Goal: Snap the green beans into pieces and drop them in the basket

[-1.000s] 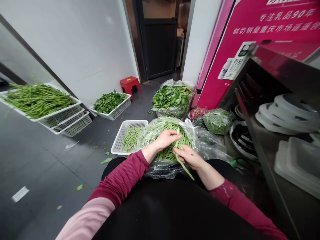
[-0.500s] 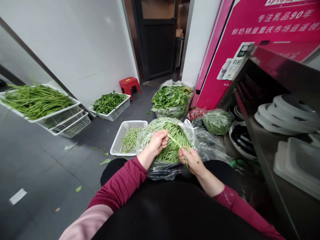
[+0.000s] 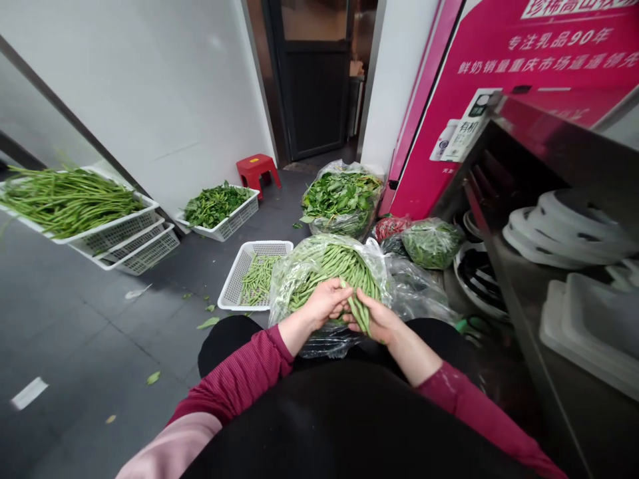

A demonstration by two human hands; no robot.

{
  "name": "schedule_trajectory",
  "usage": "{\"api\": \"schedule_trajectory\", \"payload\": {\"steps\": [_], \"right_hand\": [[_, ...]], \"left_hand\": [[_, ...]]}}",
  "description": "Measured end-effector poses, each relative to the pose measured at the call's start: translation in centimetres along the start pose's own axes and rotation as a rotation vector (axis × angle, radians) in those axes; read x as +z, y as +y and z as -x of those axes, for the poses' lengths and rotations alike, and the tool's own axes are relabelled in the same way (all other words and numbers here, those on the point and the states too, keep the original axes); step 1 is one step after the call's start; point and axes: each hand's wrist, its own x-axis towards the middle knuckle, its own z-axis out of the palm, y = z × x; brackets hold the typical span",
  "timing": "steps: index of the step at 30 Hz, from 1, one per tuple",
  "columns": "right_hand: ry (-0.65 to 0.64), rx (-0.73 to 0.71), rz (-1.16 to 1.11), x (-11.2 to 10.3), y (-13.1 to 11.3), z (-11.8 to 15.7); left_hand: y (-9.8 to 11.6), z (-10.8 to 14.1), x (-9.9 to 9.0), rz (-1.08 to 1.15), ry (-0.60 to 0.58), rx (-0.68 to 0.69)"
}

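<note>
Several green beans [image 3: 360, 317] lie in my right hand [image 3: 380, 320], its fingers curled around them. Close beside it, my left hand [image 3: 323, 305] pinches the end of a green bean with thumb and forefinger; its other fingers are folded and partly hidden. Both hands are over the near side of a clear plastic bag [image 3: 288, 271], which stands open between my knees, full of long green beans [image 3: 344, 261]. Left of the bag, a white slotted basket [image 3: 230, 287] holds shorter bean pieces [image 3: 257, 276] on the floor.
Stacked baskets [image 3: 107, 239] of long green stems stand at far left. A leafy-greens basket [image 3: 234, 219], a red stool [image 3: 258, 171] and a bag of leaves [image 3: 342, 196] are ahead. At right, a metal shelf [image 3: 519, 293] holds white containers [image 3: 589, 319]. Leaf scraps dot the floor.
My hands have come closer together. The bean stretched between them no longer spans a gap, and the bunch in my right hand now shows more plainly. The view has shifted slightly.
</note>
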Motion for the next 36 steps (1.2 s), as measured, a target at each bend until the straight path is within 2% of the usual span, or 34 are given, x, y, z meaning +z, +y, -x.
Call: {"api": "schedule_trajectory", "payload": {"steps": [4, 8, 10, 12, 14, 16, 18, 20, 21, 25, 28, 30, 33, 36], "right_hand": [[-0.167, 0.008, -0.100, -0.6, 2.1, -0.2], [-0.256, 0.069, -0.045, -1.0, 2.1, 0.5], [-0.261, 0.091, 0.005, -1.1, 2.2, 0.7], [-0.220, 0.070, 0.046, -0.9, 2.7, 0.7], [-0.161, 0.042, 0.084, -0.5, 3.4, 0.8], [-0.116, 0.026, 0.111, -0.1, 3.7, 0.9], [-0.061, -0.021, 0.095, -0.1, 3.1, 1.0], [0.025, -0.101, 0.021, -0.6, 1.8, 0.8], [0.063, -0.133, -0.031, -1.0, 1.0, 0.7], [0.064, -0.143, -0.196, -2.9, -1.0, -0.6], [0.048, -0.132, -0.173, -3.6, -0.6, -1.8], [0.085, -0.142, -0.130, -3.9, 0.0, -2.4], [0.144, -0.145, -0.097, -4.1, 0.5, -2.9], [0.102, -0.104, -0.110, -3.8, 0.6, -3.2]], "left_hand": [[-0.7, 0.1, -0.2, -0.150, 0.067, 0.085], [-1.2, 0.3, -1.2, -0.248, 0.073, 0.097], [-1.7, 0.4, -1.6, -0.479, 0.135, 0.164], [-2.2, 0.4, -2.0, -0.843, 0.191, 0.280], [-2.4, 0.3, -2.4, -1.217, 0.180, 0.370], [-2.0, 0.0, -2.8, -1.479, 0.162, 0.343], [-0.8, -0.6, -3.3, -1.604, 0.238, 0.281], [0.4, -1.3, -3.7, -1.660, 0.347, 0.268], [0.9, -1.7, -3.7, -1.687, 0.359, 0.257], [0.6, -3.0, -3.3, -1.836, 0.216, 0.090], [-0.6, -3.9, -2.6, -1.907, 0.213, 0.052], [-0.7, -4.3, -2.2, -1.910, 0.186, 0.058], [0.3, -4.3, -2.0, -1.829, 0.205, 0.029], [1.5, -3.4, -1.6, -1.704, 0.296, -0.036]]}}
